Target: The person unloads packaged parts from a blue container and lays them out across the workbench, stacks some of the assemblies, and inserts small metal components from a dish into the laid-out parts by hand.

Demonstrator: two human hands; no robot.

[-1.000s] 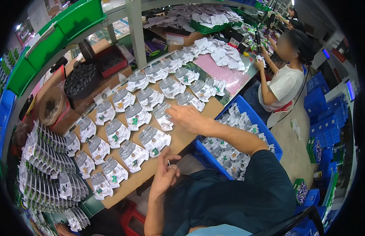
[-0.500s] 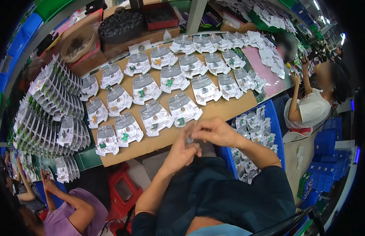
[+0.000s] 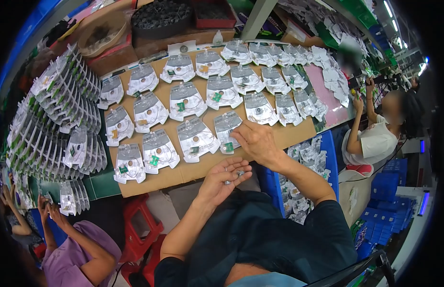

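Reaching forward, the right hand (image 3: pixel 254 141) rests its fingertips on the clear blister pack (image 3: pixel 227 131) at the near right end of the front row, fingers curled down onto the plastic rather than closed around it. The left hand (image 3: pixel 223 179) sits lower, close to the body, palm up and loosely cupped around a few small metal parts (image 3: pixel 233 176) — too small to tell what they are.

Around two dozen of these packs lie in rows on the cardboard sheet (image 3: pixel 198 168) that covers the table. Most show a small green or orange piece inside, so by the look of it the sheet is largely loaded, and the pack under the right hand seems to be one of the last in the front row being attended to. Whether each pack already holds its metal part cannot be told from this view.

To the left, stacked packs (image 3: pixel 54 119) stand fanned in tall piles, and a blue bin (image 3: pixel 327 152) just right of the table holds many more — so a good deal of work appears to remain beyond this one sheet.
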